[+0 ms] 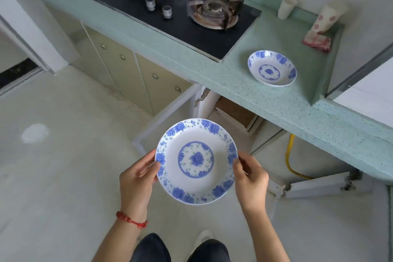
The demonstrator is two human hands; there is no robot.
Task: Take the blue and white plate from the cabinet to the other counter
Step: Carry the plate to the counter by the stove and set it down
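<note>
A blue and white plate (196, 161) is held level in the air over the pale floor (63, 134), in front of the person's dark trousers (180, 249). The left hand (136, 178) has its grip closed on the plate's left rim, thumb on top and fingers beneath. The right hand (251, 178) has its grip closed on the right rim in the same way. A red string bracelet (131, 220) sits on the left wrist.

The plate shows blue roses round its rim and 1 rose inside a blue ring at its centre.

Beyond the plate stands a green speckled table (265, 100). On it lies a second blue and white plate (272, 68), just right of a black gas hob (174, 17) with 2 burners and 2 metal knobs (158, 7). Near the back wall are a white cup (286, 7), a white container with red marks (325, 19) and a red and white cloth (318, 41) at its foot. Beige cabinet doors (136, 74) stand under the table, and a yellow hose (290, 155) runs below it at right.
</note>
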